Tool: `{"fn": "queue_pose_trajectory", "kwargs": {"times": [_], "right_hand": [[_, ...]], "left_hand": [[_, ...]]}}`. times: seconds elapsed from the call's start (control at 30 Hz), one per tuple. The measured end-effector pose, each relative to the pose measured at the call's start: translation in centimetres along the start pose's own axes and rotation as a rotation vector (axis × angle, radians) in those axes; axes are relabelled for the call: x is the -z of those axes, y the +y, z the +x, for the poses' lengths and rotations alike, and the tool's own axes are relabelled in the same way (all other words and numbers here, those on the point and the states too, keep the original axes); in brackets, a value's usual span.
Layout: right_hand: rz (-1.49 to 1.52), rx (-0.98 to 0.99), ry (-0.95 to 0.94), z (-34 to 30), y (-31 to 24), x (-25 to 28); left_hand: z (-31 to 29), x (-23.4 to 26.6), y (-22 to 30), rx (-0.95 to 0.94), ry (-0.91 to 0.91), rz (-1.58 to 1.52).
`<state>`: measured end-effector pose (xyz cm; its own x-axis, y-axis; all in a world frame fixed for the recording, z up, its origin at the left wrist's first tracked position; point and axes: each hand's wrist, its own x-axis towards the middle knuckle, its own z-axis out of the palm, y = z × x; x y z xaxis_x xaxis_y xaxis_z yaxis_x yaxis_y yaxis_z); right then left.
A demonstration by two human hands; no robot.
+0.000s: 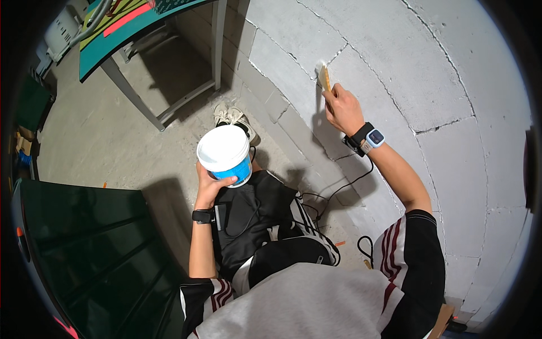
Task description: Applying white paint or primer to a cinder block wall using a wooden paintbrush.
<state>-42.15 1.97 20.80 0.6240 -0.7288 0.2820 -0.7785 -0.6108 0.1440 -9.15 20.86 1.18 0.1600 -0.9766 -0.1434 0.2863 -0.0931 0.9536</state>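
Note:
My left hand point(212, 182) is wrapped round the lower side of a white bucket point(226, 153) with a blue label, its thumb across the front. White paint fills the view of the bucket's top, though I cannot tell how deep it is. Out to the right, my right hand point(342, 108) grips the wooden handle of a paintbrush point(324, 76). The bristles touch the block wall point(389, 73) close to a mortar joint, with a bright white patch around the tip. White coating covers the upper blocks, while the lowest course beside the floor looks greyer.
A green-topped table point(152, 20) on grey metal legs stands at the far left. The dark green cabinet point(96, 237) rises at my near left. Black cable point(353, 182) hangs from my right wrist toward my waist. My shoes point(237, 121) rest on the concrete floor near the wall.

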Motion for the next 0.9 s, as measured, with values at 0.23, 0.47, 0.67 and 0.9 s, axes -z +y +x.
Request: {"fn": "queue_pose_trajectory", "kwargs": {"times": [0.23, 0.47, 0.67, 0.9], "right_hand": [[0.021, 0.027, 0.046, -0.7, 1.1, -1.8], [0.098, -0.010, -0.020, 0.0, 2.0, -1.1], [-0.041, -0.020, 0.113, 0.6, 1.2, 1.6], [0.007, 0.120, 0.179, -0.5, 1.6, 0.6]], "left_hand": [[0.0, -0.3, 0.2, -0.016, 0.009, 0.031], [-0.1, 0.1, -0.2, -0.046, -0.002, 0.058], [-0.2, -0.1, 0.1, -0.023, 0.001, 0.038], [-0.1, -0.5, 1.1, -0.018, -0.011, 0.010]]}}
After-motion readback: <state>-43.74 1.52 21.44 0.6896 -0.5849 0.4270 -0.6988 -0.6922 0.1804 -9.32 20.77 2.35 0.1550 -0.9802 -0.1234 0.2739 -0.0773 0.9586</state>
